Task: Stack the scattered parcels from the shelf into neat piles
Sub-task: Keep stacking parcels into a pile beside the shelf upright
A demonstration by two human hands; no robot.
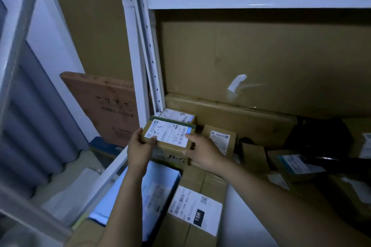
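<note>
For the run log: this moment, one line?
left hand: grips small labelled brown cardboard parcel; right hand: holds parcel; phase: stacking

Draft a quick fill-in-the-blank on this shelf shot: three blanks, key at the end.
1. The left hand and the right hand hold one small parcel with ____ handwritten on top.
2. The black sticker on the large box nearest the camera reads ____.
3. The shelf upright above the parcel is coloured ____.
Missing words: 3-2; 15H; white.
</note>
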